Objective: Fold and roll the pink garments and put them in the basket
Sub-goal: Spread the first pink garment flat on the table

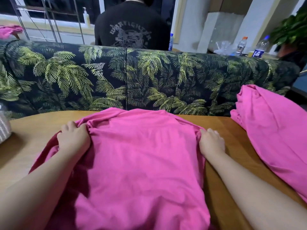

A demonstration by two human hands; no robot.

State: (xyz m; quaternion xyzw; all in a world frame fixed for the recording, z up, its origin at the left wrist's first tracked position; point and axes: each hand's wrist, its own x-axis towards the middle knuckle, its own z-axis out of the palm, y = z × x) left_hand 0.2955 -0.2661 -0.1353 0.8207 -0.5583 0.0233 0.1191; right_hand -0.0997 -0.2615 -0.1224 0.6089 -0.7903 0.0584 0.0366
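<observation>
A pink garment (141, 155) is spread on the table (33, 130) between both hands, its far edge reaching the table's far edge. Bare table is left outside each hand. The garment's bunched left edge is gripped by the left hand (73, 140); its right edge is pinched by the right hand (211, 141). More pink cloth (274, 130) lies right of the right hand.

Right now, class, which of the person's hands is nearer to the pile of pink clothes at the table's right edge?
Right. The right hand grips the spread pink garment on the side facing the pile. The left hand grips the garment's opposite side.
</observation>
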